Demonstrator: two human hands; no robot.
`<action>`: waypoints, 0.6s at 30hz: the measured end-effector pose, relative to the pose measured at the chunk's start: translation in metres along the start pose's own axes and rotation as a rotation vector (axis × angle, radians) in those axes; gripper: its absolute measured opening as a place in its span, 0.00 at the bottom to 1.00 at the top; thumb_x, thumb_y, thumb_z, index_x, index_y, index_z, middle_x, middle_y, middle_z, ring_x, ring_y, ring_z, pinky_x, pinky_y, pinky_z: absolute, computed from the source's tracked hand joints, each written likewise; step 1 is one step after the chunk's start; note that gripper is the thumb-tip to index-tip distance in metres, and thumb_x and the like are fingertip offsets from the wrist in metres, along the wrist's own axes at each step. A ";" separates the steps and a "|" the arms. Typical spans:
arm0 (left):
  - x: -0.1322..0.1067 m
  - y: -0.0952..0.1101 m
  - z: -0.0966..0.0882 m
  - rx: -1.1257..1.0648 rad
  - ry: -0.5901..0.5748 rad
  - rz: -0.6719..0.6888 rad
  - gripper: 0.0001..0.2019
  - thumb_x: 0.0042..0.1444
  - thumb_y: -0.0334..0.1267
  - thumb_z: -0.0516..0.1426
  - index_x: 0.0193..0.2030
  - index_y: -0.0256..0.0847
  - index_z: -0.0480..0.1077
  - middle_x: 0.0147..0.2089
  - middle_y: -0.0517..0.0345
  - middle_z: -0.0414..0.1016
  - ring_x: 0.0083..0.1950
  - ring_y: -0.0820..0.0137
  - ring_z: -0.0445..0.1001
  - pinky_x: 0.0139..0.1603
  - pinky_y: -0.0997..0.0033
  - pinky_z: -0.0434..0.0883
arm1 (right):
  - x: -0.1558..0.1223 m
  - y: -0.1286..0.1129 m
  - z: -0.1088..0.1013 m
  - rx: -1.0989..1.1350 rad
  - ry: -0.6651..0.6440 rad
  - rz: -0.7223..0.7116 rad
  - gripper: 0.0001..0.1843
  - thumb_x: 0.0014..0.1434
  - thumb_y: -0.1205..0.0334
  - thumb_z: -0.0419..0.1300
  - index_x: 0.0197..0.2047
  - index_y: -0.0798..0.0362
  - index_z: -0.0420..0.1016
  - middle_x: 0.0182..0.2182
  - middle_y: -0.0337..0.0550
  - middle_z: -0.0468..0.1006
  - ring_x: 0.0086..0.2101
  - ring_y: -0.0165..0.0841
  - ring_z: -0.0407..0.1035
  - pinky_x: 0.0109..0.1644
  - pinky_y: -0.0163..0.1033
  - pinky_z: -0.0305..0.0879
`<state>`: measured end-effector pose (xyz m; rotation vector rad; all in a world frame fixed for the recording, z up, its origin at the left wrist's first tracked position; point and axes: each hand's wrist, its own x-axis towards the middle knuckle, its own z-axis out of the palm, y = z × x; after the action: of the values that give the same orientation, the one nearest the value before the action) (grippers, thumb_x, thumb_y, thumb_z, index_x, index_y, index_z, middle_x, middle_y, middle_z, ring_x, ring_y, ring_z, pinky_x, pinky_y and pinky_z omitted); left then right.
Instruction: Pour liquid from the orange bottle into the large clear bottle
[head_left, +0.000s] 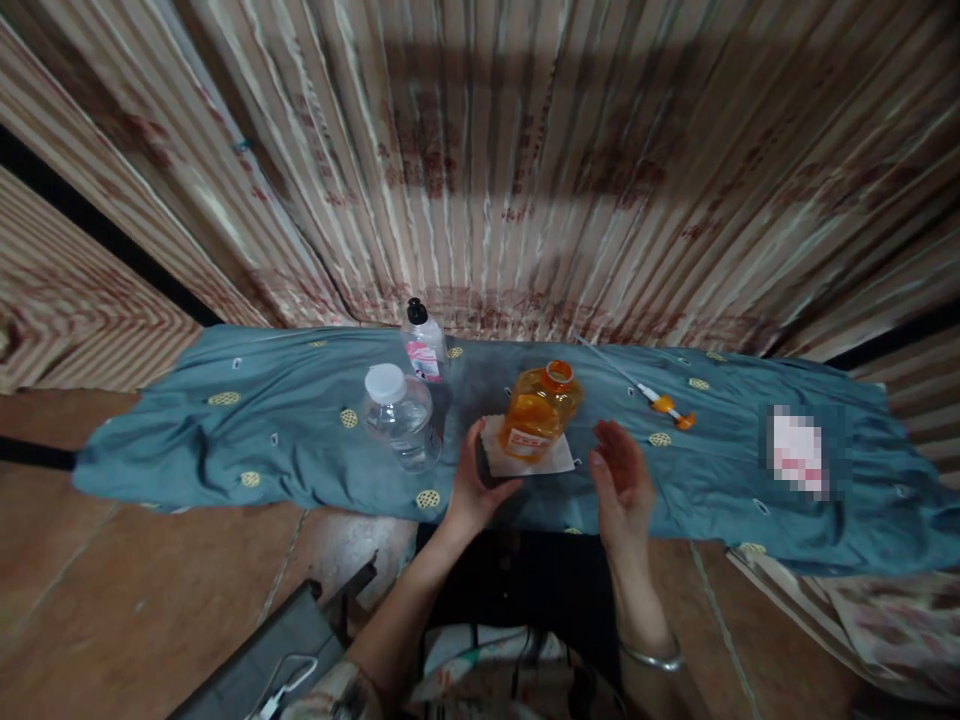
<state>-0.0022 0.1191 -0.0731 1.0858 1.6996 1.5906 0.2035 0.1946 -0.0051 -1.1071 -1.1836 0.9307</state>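
An uncapped amber bottle (541, 408) with orange liquid stands, slightly tilted in this view, on a folded white tissue or cloth (556, 460). My left hand (474, 492) is at the left edge of that white piece, thumb and fingers apart in a curve; whether the fingertips press on it is hard to see. To the right of the bottle, my right hand (624, 480) is open, fingers loosely bent, with nothing in it. An orange pump top (670, 408) with a long clear tube lies behind my right hand.
A clear jar with a white lid (405, 425) stands left of my left hand. Behind it is a pink-labelled bottle with a black cap (421, 345). A blurred white-and-pink item (799, 452) lies at right. A blue-green cloth (292, 440) covers the narrow table, against a curtain (480, 170).
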 end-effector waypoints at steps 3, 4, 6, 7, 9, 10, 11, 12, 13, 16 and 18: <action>-0.048 0.004 -0.040 0.064 0.051 -0.068 0.41 0.50 0.52 0.84 0.69 0.52 0.81 0.71 0.45 0.89 0.73 0.43 0.88 0.79 0.35 0.83 | -0.030 -0.006 -0.002 -0.185 -0.053 -0.129 0.39 0.71 0.32 0.78 0.74 0.47 0.85 0.72 0.61 0.88 0.72 0.58 0.83 0.83 0.74 0.75; -0.062 0.005 -0.054 0.086 0.079 -0.089 0.36 0.51 0.53 0.83 0.66 0.52 0.82 0.67 0.46 0.90 0.69 0.44 0.91 0.76 0.37 0.86 | -0.040 -0.009 0.000 -0.216 -0.094 -0.184 0.38 0.73 0.34 0.78 0.75 0.47 0.84 0.72 0.60 0.88 0.72 0.59 0.83 0.82 0.73 0.77; -0.083 0.006 -0.081 0.129 0.154 -0.124 0.32 0.54 0.57 0.81 0.62 0.51 0.82 0.59 0.48 0.92 0.62 0.47 0.93 0.71 0.40 0.89 | -0.057 -0.013 0.010 -0.231 -0.206 -0.289 0.35 0.77 0.40 0.75 0.79 0.45 0.82 0.73 0.59 0.88 0.72 0.58 0.84 0.79 0.71 0.82; -0.089 0.007 -0.093 0.147 0.197 -0.136 0.31 0.56 0.59 0.80 0.61 0.51 0.81 0.58 0.48 0.92 0.59 0.48 0.94 0.69 0.41 0.89 | -0.064 -0.014 0.017 -0.221 -0.255 -0.330 0.33 0.78 0.44 0.74 0.80 0.45 0.81 0.73 0.59 0.88 0.72 0.57 0.85 0.78 0.69 0.83; -0.092 0.007 -0.112 0.172 0.283 -0.141 0.32 0.58 0.63 0.78 0.63 0.51 0.79 0.59 0.47 0.91 0.59 0.48 0.94 0.69 0.41 0.90 | -0.073 -0.016 0.033 -0.189 -0.345 -0.391 0.31 0.80 0.49 0.73 0.81 0.43 0.80 0.73 0.57 0.89 0.71 0.55 0.86 0.76 0.67 0.85; -0.089 0.007 -0.118 0.181 0.327 -0.130 0.34 0.59 0.64 0.78 0.65 0.51 0.78 0.63 0.45 0.90 0.63 0.46 0.93 0.72 0.39 0.88 | -0.076 -0.016 0.040 -0.175 -0.377 -0.411 0.31 0.80 0.51 0.72 0.82 0.42 0.80 0.73 0.56 0.89 0.71 0.54 0.86 0.76 0.65 0.86; -0.084 0.007 -0.122 0.187 0.366 -0.111 0.37 0.59 0.64 0.78 0.69 0.51 0.76 0.68 0.43 0.88 0.69 0.45 0.91 0.76 0.37 0.85 | -0.077 -0.016 0.047 -0.165 -0.405 -0.426 0.31 0.80 0.52 0.72 0.82 0.42 0.80 0.73 0.55 0.89 0.71 0.54 0.86 0.76 0.64 0.87; -0.076 0.006 -0.123 0.191 0.402 -0.087 0.42 0.59 0.64 0.78 0.74 0.52 0.73 0.75 0.40 0.84 0.76 0.43 0.87 0.81 0.35 0.81 | -0.077 -0.016 0.054 -0.158 -0.427 -0.437 0.31 0.81 0.53 0.72 0.83 0.42 0.79 0.73 0.55 0.89 0.71 0.53 0.86 0.75 0.63 0.87; -0.066 0.005 -0.124 0.193 0.430 -0.059 0.47 0.58 0.63 0.79 0.78 0.52 0.70 0.81 0.37 0.79 0.84 0.42 0.80 0.86 0.34 0.76 | -0.075 -0.016 0.061 -0.154 -0.446 -0.446 0.32 0.81 0.53 0.71 0.83 0.43 0.78 0.73 0.55 0.89 0.71 0.52 0.86 0.75 0.62 0.88; -0.027 -0.002 -0.118 0.195 0.454 0.007 0.66 0.47 0.58 0.85 0.87 0.53 0.58 0.92 0.32 0.65 0.94 0.39 0.66 0.92 0.36 0.68 | -0.061 -0.027 0.083 -0.137 -0.499 -0.472 0.32 0.82 0.52 0.70 0.84 0.45 0.77 0.74 0.56 0.89 0.72 0.51 0.85 0.76 0.60 0.87; -0.001 -0.008 -0.113 0.204 0.438 0.031 0.74 0.42 0.56 0.88 0.90 0.50 0.54 0.92 0.30 0.65 0.93 0.38 0.68 0.92 0.38 0.68 | -0.044 -0.045 0.104 -0.114 -0.559 -0.498 0.34 0.82 0.52 0.70 0.86 0.44 0.74 0.75 0.55 0.88 0.74 0.50 0.84 0.78 0.59 0.85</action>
<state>-0.0978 0.0589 -0.0656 0.9026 2.1785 1.8024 0.0930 0.1588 0.0313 -0.5905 -1.8838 0.8022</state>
